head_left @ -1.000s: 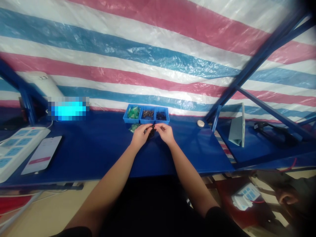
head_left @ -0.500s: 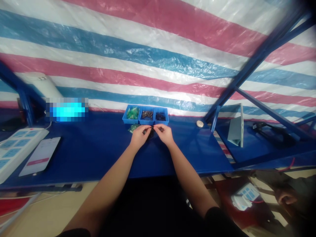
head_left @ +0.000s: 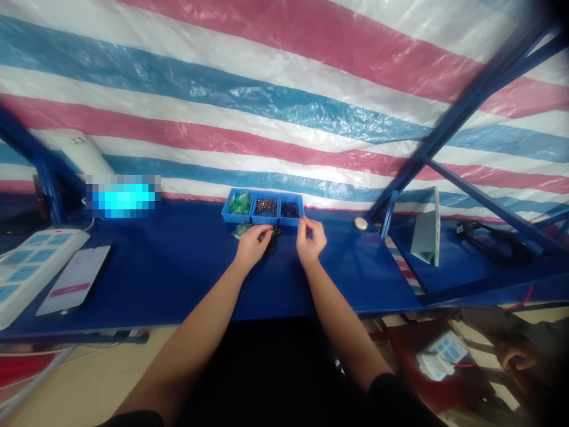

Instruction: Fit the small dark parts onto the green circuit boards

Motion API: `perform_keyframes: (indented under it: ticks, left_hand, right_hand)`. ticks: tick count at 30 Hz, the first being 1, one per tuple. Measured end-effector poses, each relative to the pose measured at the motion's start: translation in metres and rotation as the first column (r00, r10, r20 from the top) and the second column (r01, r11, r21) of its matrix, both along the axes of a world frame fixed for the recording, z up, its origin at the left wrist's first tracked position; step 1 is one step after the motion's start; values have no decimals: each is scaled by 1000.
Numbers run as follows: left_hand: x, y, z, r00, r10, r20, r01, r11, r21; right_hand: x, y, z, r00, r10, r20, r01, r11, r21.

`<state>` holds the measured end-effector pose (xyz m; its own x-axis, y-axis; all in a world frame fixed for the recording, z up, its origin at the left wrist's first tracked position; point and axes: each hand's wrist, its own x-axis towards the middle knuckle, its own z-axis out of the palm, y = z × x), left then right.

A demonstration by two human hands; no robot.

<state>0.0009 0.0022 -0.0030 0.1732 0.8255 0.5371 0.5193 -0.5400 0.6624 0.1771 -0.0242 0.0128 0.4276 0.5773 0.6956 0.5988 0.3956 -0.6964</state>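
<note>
Dark parts on table beside left hand

Left nearly closed, seemingly on a dark bit; right hand pinched at right bin (hold: can't tell from here). Such tiny pieces probably want light fingertip pinch.

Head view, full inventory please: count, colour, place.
bins: 3, blue, far side, centre
green pieces: many, green, left bin and in front
metal bits: many, brassy, middle bin
dark bits: many, black, right bin
dark heap: 1, black, in front of bins
disc: 1, cream, right of bins
phone: 1, white screen, left side
power strips: 2, white-blue, far left, lower right
panel: 1, grey, standing at right
table: 1, blue, centre
frame bars: several, blue, both sides
sheet: 1, red, white, blue, behind table
bright patch: 1, cyan, pixelated, left rear
left hand: 1, bare, by dark heap
right hand: 1, bare, by right bin
</note>
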Motion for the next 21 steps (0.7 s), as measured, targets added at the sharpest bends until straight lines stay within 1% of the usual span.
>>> perform_keyframes:
  ticks: [1, 3, 5, 6, 8, 9, 10, 13, 14, 16, 17, 19, 21]
  left_hand:
    - [0, 0, 0, 1000, -3, -4, 3, 1000, -2]
    - [-1, 0, 1, 1000, -8, -14, 8, 1000, -7]
    - [-1, -1, 1, 1000, -6, -23, 6, 1000, -9]
    - [-1, -1, 2, 1000, -3, -27, 3, 1000, -8]
    - [-1, -1, 2, 999, 1, -33, -1, 1000, 0]
    - [-1, -1, 2, 999, 3, -35, -2, 1000, 4]
    - [-1, -1, 2, 999, 5, -34, -5, 1000, 9]
    - [-1, -1, 1, 999, 12, -32, -11, 1000, 18]
    - [-1, -1, 1, 999, 14, -31, -13, 1000, 20]
    - [-1, -1, 0, 999, 15, -29, -14, 1000, 19]
    - [-1, -1, 0, 1000, 15, -26, -14, 1000, 16]
    - [-2, -1, 0, 1000, 15, -24, -15, 1000, 7]
    - [-2, -1, 1, 1000, 13, -28, -13, 1000, 0]
  right_hand:
    - [3, 0, -1, 998, -62, -3, 62, 997, 38]
    - [10, 4, -1, 989, -147, -19, 148, 986, 78]
    - [15, 11, -2, 989, -150, -17, 151, 986, 67]
    - [17, 15, -1, 991, -132, -7, 132, 991, 28]
    - [19, 22, -1, 997, -24, 69, 31, 994, -102]
    - [20, 25, -2, 994, 28, 103, -10, 984, -176]
    - [20, 27, -3, 991, 51, 120, -23, 974, -226]
    - [20, 29, -8, 986, 95, 138, -51, 955, -293]
    - [20, 29, -11, 979, 143, 146, -91, 944, -316]
    - [19, 28, -16, 944, 280, 173, -198, 902, -384]
    - [18, 28, -18, 928, 321, 188, -223, 885, -409]
    - [16, 28, -21, 893, 388, 229, -251, 850, -463]
    - [14, 28, -22, 862, 429, 271, -249, 823, -511]
